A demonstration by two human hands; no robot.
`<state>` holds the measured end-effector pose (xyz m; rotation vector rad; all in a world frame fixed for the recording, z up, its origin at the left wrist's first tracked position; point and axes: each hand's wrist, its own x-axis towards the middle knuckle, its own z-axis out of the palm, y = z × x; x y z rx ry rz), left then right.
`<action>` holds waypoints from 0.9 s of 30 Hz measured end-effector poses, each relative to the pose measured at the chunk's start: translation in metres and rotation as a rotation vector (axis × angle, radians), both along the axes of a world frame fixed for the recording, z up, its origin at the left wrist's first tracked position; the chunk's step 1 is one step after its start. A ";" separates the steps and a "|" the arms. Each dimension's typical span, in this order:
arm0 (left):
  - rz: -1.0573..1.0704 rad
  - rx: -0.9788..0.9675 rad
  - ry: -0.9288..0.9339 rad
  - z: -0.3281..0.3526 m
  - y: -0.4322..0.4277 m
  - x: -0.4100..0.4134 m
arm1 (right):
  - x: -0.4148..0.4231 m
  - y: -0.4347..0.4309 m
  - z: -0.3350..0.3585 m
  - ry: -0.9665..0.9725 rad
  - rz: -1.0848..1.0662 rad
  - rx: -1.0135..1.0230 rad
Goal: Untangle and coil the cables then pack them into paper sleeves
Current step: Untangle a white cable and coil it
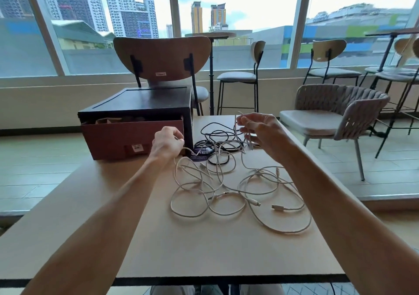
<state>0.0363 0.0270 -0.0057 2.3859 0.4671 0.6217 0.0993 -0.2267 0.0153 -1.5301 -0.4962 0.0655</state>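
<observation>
A tangle of white cables (240, 195) lies spread over the middle of the wooden table (113, 238). Behind it sits a smaller tangle of black cables (217, 136). My left hand (166, 144) is raised near the box and pinches one strand of white cable, which runs down into the tangle. My right hand (260, 134) is lifted above the black cables and pinches another white strand, whose plug end hangs below the fingers. Brown paper sleeves (108, 120) show inside the open drawer.
A dark box with a brown pulled-out drawer (133, 136) stands at the table's far left. A purple-labelled dark packet (201, 153) lies beside it. A wooden chair (162, 56) stands behind the table; more chairs and stools stand to the right.
</observation>
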 end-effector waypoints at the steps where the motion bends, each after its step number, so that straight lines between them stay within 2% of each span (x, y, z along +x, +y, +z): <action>1: -0.005 0.010 -0.023 0.001 0.002 0.001 | 0.000 0.000 0.001 0.014 0.027 0.023; 3: -0.054 -0.014 -0.097 0.005 0.006 0.008 | 0.006 0.005 0.003 0.032 0.083 0.053; 7: -0.334 -0.207 -0.208 0.018 -0.001 0.021 | 0.016 0.018 0.007 0.098 0.143 0.152; 11: -0.486 -0.253 -0.254 0.032 -0.017 0.036 | 0.029 0.035 0.014 0.175 0.216 0.298; 18: -0.520 -0.495 -0.221 0.032 -0.030 0.076 | 0.041 0.059 0.033 0.195 0.378 0.376; 22: -0.547 -0.727 -0.211 0.026 -0.033 0.094 | 0.051 0.067 0.042 0.214 0.416 0.497; 27: -0.421 -1.001 -0.268 0.022 -0.026 0.108 | 0.066 0.069 0.041 0.311 0.527 0.612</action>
